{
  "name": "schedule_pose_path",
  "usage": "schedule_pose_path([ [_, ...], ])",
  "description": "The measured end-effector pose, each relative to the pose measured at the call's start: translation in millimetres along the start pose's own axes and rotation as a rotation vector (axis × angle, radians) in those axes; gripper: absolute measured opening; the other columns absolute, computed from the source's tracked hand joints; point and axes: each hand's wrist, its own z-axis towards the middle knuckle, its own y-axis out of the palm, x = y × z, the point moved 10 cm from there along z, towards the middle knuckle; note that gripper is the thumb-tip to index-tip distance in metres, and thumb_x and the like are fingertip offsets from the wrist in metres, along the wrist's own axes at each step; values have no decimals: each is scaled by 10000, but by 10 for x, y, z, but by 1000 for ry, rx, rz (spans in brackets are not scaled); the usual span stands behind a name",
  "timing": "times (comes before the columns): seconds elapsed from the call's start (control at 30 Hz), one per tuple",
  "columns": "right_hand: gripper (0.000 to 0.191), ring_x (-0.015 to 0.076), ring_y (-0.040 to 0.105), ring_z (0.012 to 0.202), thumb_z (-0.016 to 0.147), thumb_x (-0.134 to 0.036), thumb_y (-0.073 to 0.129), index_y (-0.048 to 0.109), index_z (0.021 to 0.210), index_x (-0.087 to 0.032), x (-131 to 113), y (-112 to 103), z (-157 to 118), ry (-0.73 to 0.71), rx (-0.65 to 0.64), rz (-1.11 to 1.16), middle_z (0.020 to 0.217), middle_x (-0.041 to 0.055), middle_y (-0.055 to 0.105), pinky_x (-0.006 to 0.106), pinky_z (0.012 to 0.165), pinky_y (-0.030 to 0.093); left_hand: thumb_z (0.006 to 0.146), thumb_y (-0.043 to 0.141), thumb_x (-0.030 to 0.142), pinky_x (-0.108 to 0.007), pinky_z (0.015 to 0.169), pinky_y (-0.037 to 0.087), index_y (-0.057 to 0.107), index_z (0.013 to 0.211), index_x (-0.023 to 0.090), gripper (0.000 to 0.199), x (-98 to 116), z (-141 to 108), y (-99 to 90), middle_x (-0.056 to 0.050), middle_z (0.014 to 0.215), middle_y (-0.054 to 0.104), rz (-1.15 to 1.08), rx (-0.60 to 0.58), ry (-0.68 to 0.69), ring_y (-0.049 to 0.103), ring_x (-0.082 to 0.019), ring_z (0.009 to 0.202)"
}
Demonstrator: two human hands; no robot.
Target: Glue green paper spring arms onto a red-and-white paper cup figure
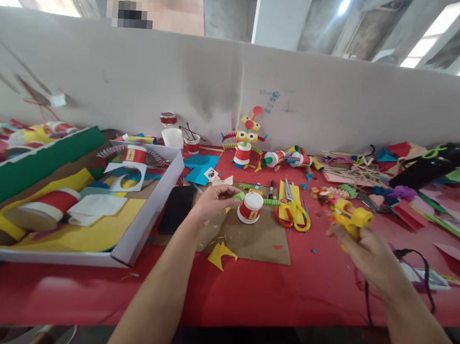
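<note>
A small red-and-white paper cup stands upside down on a brown cardboard sheet, with green folded paper springs sticking out at its sides. My left hand is at the cup's left, its fingertips closed on the green spring there. Off to the right, my right hand grips a yellow glue gun, slightly blurred and held apart from the cup. Yellow-handled scissors lie on yellow paper between the cup and my right hand.
A white-walled box of cups and paper sits left, beside a black phone. A finished paper-cup figure stands at the back. A black bottle and paper scraps lie right. The glue gun's black cable trails over the red table.
</note>
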Motion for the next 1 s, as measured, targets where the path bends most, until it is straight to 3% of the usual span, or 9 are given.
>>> schedule_pose_path([
  [0.1, 479, 183, 588, 645, 816, -645, 501, 626, 707, -196, -410, 390, -102, -52, -237, 258, 684, 56, 634, 305, 611, 485, 675, 749, 269, -296, 787, 459, 695, 904, 176, 253, -1, 2, 21, -43, 935, 695, -14, -27, 22, 613, -151, 844],
  [0.2, 490, 127, 476, 525, 816, -669, 490, 606, 822, -193, -781, 623, -158, -120, -316, 491, 613, 7, 538, 259, 497, 426, 675, 752, 269, -296, 776, 462, 692, 898, 172, 250, -5, 6, 33, -41, 900, 693, -31, -42, 21, 616, -148, 820],
  [0.3, 512, 97, 412, 508, 832, -672, 460, 586, 925, -184, -960, 779, -160, -141, -346, 621, 720, 24, 556, 252, 481, 395, 669, 756, 258, -291, 775, 460, 689, 882, 168, 241, 12, 5, 41, -39, 887, 691, -48, -46, 20, 614, -147, 820],
  [0.43, 525, 79, 387, 506, 824, -683, 460, 565, 919, -178, -994, 905, -133, -137, -359, 697, 789, 36, 555, 258, 495, 382, 668, 757, 248, -287, 777, 458, 686, 875, 162, 235, 28, 1, 72, -37, 876, 689, -49, -74, 21, 610, -143, 818],
  [0.67, 491, 75, 367, 494, 826, -667, 482, 550, 823, -180, -935, 1060, -105, -110, -391, 738, 658, -18, 460, 243, 484, 366, 635, 786, 296, -279, 761, 460, 686, 867, 171, 282, 13, 2, 66, -25, 852, 683, -39, -72, 20, 606, -141, 806],
  [1.0, 463, 93, 361, 498, 819, -660, 504, 529, 830, -198, -868, 1121, -109, -67, -403, 733, 598, -41, 401, 254, 475, 353, 629, 780, 292, -300, 768, 468, 694, 835, 179, 251, 33, -7, 60, -32, 859, 695, 6, -71, 18, 613, -151, 802],
])
